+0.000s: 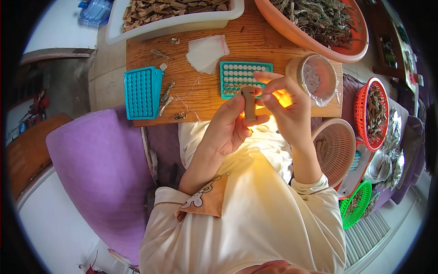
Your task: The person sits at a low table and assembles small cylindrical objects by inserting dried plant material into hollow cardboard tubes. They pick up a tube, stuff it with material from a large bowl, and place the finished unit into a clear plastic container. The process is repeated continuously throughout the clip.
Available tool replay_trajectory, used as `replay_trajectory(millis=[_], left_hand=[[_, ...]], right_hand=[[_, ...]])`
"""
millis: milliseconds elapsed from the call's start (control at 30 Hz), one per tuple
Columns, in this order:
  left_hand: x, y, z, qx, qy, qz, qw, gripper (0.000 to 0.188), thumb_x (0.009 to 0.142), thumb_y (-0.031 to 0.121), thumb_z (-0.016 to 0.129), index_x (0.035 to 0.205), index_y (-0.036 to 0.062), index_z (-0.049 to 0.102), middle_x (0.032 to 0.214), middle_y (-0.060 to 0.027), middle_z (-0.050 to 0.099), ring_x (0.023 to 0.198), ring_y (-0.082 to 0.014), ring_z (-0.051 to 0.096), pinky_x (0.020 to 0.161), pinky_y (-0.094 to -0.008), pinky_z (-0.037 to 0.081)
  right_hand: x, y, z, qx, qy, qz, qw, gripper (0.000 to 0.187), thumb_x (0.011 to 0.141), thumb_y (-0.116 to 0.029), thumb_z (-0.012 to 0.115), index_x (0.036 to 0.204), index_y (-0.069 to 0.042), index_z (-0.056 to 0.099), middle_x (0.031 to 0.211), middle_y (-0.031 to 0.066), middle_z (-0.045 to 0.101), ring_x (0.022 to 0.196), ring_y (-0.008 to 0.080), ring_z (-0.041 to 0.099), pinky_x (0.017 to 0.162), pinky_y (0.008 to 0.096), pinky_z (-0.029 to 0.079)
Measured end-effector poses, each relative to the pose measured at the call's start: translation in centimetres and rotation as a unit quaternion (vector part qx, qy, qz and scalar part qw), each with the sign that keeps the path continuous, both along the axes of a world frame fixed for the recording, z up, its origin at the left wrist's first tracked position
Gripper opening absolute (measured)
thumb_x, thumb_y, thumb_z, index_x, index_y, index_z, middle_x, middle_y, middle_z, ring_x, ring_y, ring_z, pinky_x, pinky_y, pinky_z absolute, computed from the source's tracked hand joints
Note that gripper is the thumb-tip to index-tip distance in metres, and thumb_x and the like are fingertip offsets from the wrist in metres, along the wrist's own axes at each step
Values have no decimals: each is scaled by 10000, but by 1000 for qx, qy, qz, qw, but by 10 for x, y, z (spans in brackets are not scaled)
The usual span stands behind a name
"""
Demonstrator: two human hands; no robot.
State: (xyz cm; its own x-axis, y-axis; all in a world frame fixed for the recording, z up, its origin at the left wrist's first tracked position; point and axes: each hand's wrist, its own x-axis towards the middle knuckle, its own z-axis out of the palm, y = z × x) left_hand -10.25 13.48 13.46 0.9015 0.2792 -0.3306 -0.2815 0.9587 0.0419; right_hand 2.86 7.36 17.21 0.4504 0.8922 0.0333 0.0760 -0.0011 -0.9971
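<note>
My left hand (229,124) grips a small brown wooden piece (249,103) upright between thumb and fingers, with a dark slit near its top. Close to the top of that piece, my right hand (292,102) has its thumb and a finger nearly together in a pinch. Whatever is between them is too small to make out. Just beyond both hands lies a teal tray (223,73) with rows of small round white pieces; its near rows look brownish, and my fingers cover part of its right side. Yellow-orange light glows under my hands.
Stacked teal trays (142,93) and clear plastic bags (206,52) lie on the wooden table (175,109). A round clear tub (315,77) holds white pieces. A white bin (182,27) of brown pieces and an orange basin (303,36) stand beyond. Baskets, including a red one (360,114), stand right.
</note>
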Motion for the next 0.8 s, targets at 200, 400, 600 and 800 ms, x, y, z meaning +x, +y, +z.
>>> replay_trajectory(millis=[200, 400, 600, 800], left_hand=[[-1, 1, 2, 116, 28, -9, 993, 438, 894, 305, 405, 1186, -15, 339, 991, -128, 563, 842, -247, 616, 434, -186, 526], [-2, 0, 2, 154, 3, -28, 988, 466, 896, 289, 408, 1232, -21, 316, 967, -116, 562, 838, -242, 617, 431, -177, 518], [2, 0, 12, 184, 68, -54, 979, 482, 890, 304, 424, 1239, -11, 317, 850, -58, 551, 826, -229, 622, 436, -180, 518], [3, -2, 7, 227, 83, -35, 970, 459, 894, 301, 415, 1227, -5, 334, 969, -96, 566, 798, -207, 629, 428, -185, 511]], right_hand=[[2, -2, 3, -37, 42, 2, 998, 43, 760, 38, 554, 784, 28, 519, 939, 141, 615, 822, 170, 598, 704, 280, 496], [7, -7, 13, -58, -51, 17, 997, 62, 737, 50, 560, 769, 8, 528, 865, 121, 634, 774, 202, 627, 671, 278, 502], [7, -10, 12, -34, -99, 25, 994, 68, 731, 45, 570, 764, 3, 528, 879, 113, 630, 744, 191, 625, 636, 271, 505], [5, -3, 12, -41, -166, 33, 985, 63, 732, 51, 564, 757, 9, 524, 873, 111, 619, 724, 177, 614, 631, 270, 505]])
